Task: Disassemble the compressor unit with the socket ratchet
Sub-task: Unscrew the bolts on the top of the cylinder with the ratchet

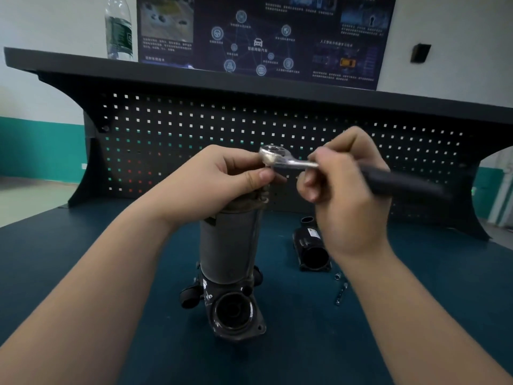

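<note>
With the compressor unit [230,245] upright on the bench mat [83,245], the left hand [211,182] pinched the socket ratchet [277,157] head above it, the right hand [347,190] gripped its handle; steady seating would prevent slipping.

1. The socket ratchet [288,159] has a bright, polished chrome metal head and neck; its handle is matt black, blurred
2. The compressor unit [229,245] has a dull grey metal cylinder, smooth with a faint sheen; its top looks rough and grimy brown
3. Its lower housing is dark, glossy, oily-looking metal
4. The detached black housing [313,251] looks matt
5. The loose bolts [341,291] are shiny metal
6. The table [388,315] surface is matt dark teal
7. The pegboard [194,126] is matt black
8. The bottle [118,29] is clear, glossy plastic
</note>
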`<control>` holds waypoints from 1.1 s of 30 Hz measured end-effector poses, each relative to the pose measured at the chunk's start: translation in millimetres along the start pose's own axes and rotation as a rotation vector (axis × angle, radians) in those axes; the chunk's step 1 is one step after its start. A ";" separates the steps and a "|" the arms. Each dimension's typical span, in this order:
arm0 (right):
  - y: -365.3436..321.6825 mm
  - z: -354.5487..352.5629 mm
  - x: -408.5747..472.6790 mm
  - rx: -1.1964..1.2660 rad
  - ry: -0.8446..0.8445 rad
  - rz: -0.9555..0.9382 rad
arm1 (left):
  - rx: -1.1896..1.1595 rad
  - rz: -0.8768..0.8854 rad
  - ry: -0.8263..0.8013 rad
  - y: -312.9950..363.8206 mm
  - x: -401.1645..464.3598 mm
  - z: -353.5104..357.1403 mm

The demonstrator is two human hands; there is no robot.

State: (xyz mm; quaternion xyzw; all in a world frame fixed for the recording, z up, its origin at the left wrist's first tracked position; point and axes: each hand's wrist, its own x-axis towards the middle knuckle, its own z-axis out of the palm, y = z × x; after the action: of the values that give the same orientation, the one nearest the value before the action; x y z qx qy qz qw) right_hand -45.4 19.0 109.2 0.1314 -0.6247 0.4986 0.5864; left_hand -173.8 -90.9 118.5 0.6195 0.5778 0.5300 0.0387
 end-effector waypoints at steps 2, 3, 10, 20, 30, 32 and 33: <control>-0.3 -1.2 9.1 0.500 0.067 0.444 | -0.022 0.000 0.028 -0.7 0.0 -0.4; 2.6 -1.6 11.2 0.643 0.128 0.601 | -0.038 -0.003 0.048 -0.5 0.8 0.3; 0.3 17.9 -20.1 -0.372 0.085 -0.367 | -0.002 0.024 0.103 -1.2 5.5 10.6; 11.5 4.3 1.9 0.723 0.274 0.514 | -0.028 -0.017 0.087 1.6 3.2 8.2; 1.5 -2.6 1.9 0.155 0.072 0.110 | 0.007 -0.010 0.045 2.0 3.7 12.4; 6.7 -2.6 7.5 0.612 0.168 0.474 | 0.023 -0.004 0.073 1.4 3.6 12.6; 9.4 -1.6 8.7 0.717 0.214 0.570 | 0.033 -0.003 0.095 1.6 4.1 13.8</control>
State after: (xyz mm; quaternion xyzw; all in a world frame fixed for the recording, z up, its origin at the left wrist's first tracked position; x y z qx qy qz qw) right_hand -53.9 28.3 112.0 0.0965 -0.3600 0.8351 0.4047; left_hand -163.9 -80.6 116.0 0.5934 0.5885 0.5491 0.0018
